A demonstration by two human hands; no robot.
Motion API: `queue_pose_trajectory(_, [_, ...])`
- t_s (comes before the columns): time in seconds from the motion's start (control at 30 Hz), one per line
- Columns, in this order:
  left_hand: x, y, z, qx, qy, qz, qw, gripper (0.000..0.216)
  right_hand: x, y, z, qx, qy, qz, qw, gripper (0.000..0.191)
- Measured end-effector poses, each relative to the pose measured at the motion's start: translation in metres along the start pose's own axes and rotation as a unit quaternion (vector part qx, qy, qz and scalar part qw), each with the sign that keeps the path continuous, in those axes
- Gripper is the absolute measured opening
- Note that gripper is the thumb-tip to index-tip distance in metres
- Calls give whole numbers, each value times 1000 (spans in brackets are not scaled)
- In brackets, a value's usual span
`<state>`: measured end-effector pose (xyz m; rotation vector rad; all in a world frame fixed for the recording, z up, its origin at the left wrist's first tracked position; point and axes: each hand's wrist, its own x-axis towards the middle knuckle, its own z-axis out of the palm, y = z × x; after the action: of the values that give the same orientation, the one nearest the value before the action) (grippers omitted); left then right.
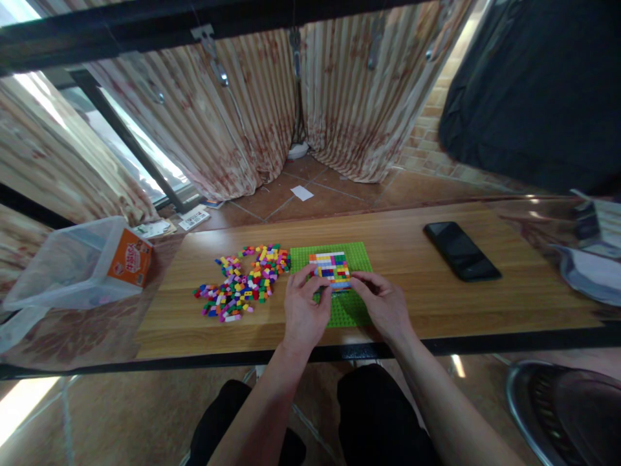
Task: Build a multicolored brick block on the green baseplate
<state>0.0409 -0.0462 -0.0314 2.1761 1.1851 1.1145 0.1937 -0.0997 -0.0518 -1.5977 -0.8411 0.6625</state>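
- Nearest are the person's dark-clad knees (383,414), below the near edge of the table; a round thing with a shiny rim (513,395) stands low at the right.
- The left hand (308,301) has its fingers bent, with the fingertips at the left side and near left corner of the brick build; I cannot tell whether they grip it or only rest there.
- The right hand (385,304) brings thumb and forefinger together at the near right corner of the build; whether a brick is pinched between them I cannot tell.
- The brick build (332,263), a flat patchwork of many colours with white along its far part, sits on the green baseplate (349,315), between the hands.
- The baseplate lies on the wooden tabletop (398,233).
- Left of the baseplate spreads a loose pile of small bricks (252,283), its right end just beside the plate.
- A black phone (460,251) lies well apart to the right.
- Past the left end of the wood stands a clear plastic box (72,272) with an orange label (130,260).
- Beyond the table, a white paper (302,193) lies on the tiled floor (339,194).
- Farthest hang striped curtains (242,129).
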Motion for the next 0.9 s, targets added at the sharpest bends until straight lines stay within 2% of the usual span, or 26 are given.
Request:
queue_pose_trajectory(0.13, [0,1,0,-6,0,-2,1000,9,1,-5,1,-42,-9,4,999,34])
queue_pose_trajectory(0.63, [-1,-1,2,-27,10,-16,999,15,3,-14,1,-89,-36,-7,995,33])
queue_pose_trajectory(0.73, [-1,-2,-2,-39,-7,-13,999,15,5,-12,-2,-82,-56,-9,995,36])
queue_pose_trajectory(0.9, [0,-7,-9,-68,-3,-19,998,30,10,-9,-5,-64,-65,21,996,54])
